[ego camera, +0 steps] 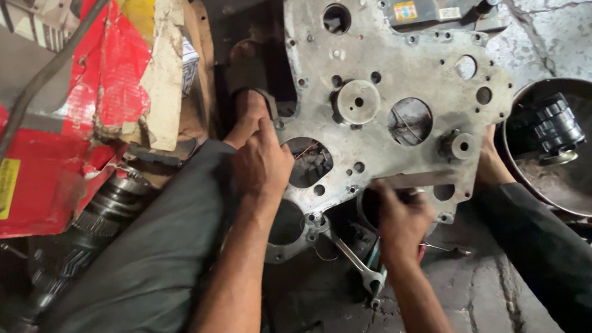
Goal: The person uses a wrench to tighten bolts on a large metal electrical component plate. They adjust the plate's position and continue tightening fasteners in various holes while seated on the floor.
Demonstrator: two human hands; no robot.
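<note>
Plate: large grey metal plate [386, 87] with many round holes and bolt holes, lying flat over dark machinery on the floor, its lower edge toward the person.
Left hand: left hand [262, 163] laid palm down on the plate's left edge beside a big hole, fingers curled over the rim, apparently to steady it.
Right hand: right hand [401, 216] at the plate's lower edge, fingers closed on a flat metal strip [411, 179] pressed along the surface, as if scraping.
Knees: bent knees in dark trousers [146, 262] flank the plate on both sides.
Spanner: spanner [355, 259] on the floor just below the lower edge, within reach.
Bowl: round metal bowl [581, 199] at the plate's right, holding a black ribbed part [554, 124].
Box: torn red box [51, 132] at the left.
</note>
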